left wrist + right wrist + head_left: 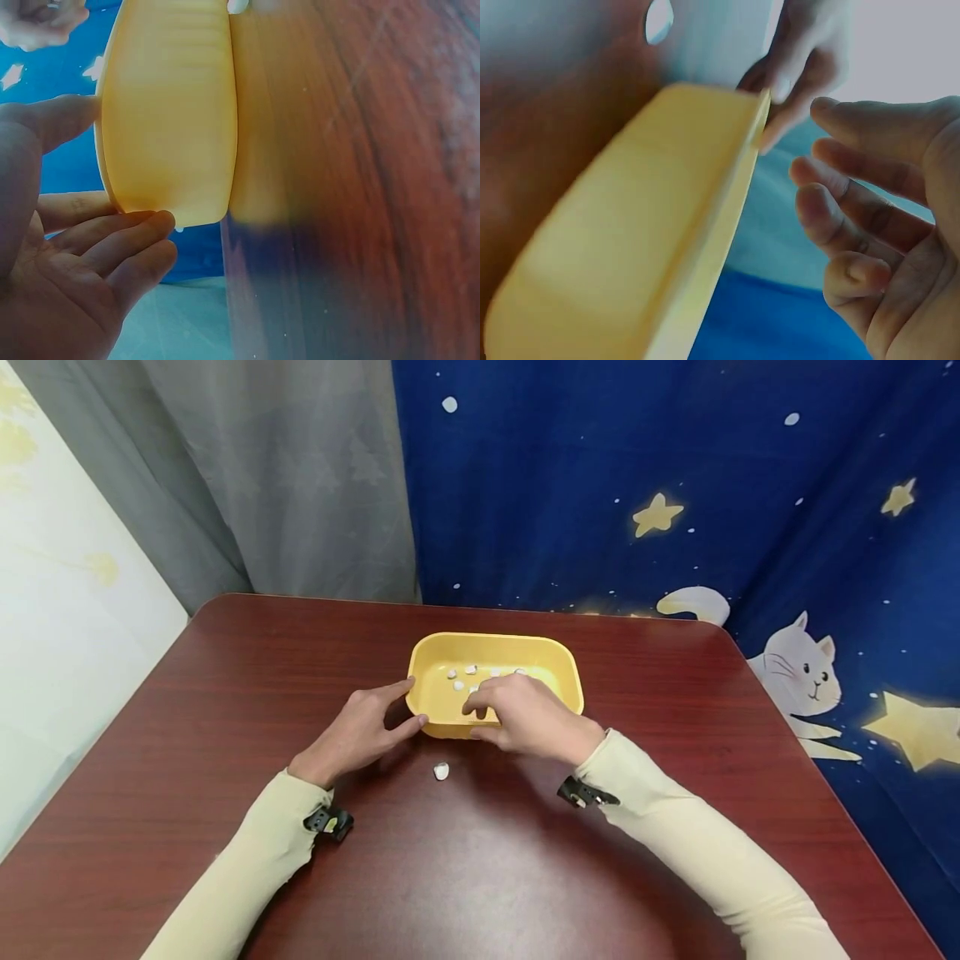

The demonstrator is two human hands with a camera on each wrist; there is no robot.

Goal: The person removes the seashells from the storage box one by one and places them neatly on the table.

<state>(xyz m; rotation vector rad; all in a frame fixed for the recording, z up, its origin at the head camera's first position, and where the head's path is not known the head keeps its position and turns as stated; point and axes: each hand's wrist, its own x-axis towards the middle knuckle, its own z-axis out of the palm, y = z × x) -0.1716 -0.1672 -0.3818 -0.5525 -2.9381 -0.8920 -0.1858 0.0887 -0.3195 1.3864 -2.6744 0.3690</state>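
Toward the far edge of the dark red wooden surface [225, 760] sits a yellow, rounded rectangular plastic tray [495, 647], its near-left corner gripped by the left hand [356, 727], apparently for steadiness. Above small white pieces [471, 669], partly hiding them, hovers the right hand [528, 718], loosely bent, seemingly holding nothing. One white piece [441, 771] lies outside, just nearside.

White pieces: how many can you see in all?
7 visible: one white piece on the table before the yellow tray; inside it, four in a rough far row and two nearer the front. The right hand may hide more.
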